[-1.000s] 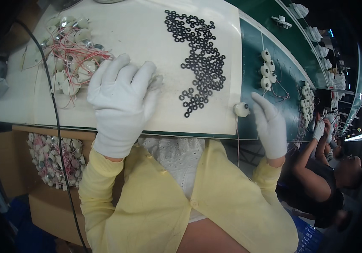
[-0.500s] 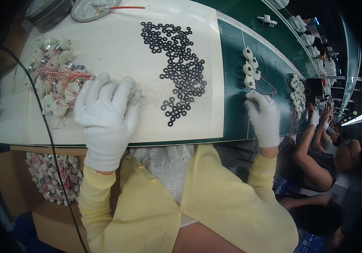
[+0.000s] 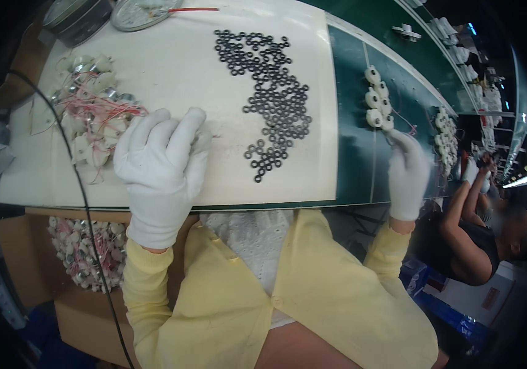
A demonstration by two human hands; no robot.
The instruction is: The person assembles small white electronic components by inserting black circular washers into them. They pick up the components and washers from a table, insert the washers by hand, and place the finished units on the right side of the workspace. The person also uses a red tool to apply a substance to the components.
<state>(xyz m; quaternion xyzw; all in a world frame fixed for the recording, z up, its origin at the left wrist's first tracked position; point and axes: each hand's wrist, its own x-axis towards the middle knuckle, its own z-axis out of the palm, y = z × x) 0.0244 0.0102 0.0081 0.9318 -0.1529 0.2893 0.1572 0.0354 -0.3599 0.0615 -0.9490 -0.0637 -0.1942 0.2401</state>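
Observation:
White gloves cover both my hands. My left hand (image 3: 159,160) rests on the white mat beside a tangled pile of small white motors with red wires (image 3: 100,117). Its fingers are loosely bent and apart, with nothing visible in them. To the right, my right hand (image 3: 408,172) reaches over the green table top. Its fingertips are pinched at the lowest of a cluster of round white motors (image 3: 374,98) set in two columns. That small motor (image 3: 387,123) is partly covered by the fingers. Many black rings (image 3: 269,92) lie spread on the mat between my hands.
A round metal tin (image 3: 73,21) and a dish (image 3: 131,15) with a red stick stand at the far left. Below the table edge, a cardboard box (image 3: 30,258) holds more motors. A black cable (image 3: 82,227) hangs across the left. Further right are another motor cluster (image 3: 446,141) and a co-worker's arms (image 3: 463,215).
My right hand has moved right, from the foot of the left column to that of the right column, where another motor now sits. The left hand stays by the pile. The view has shifted slightly.

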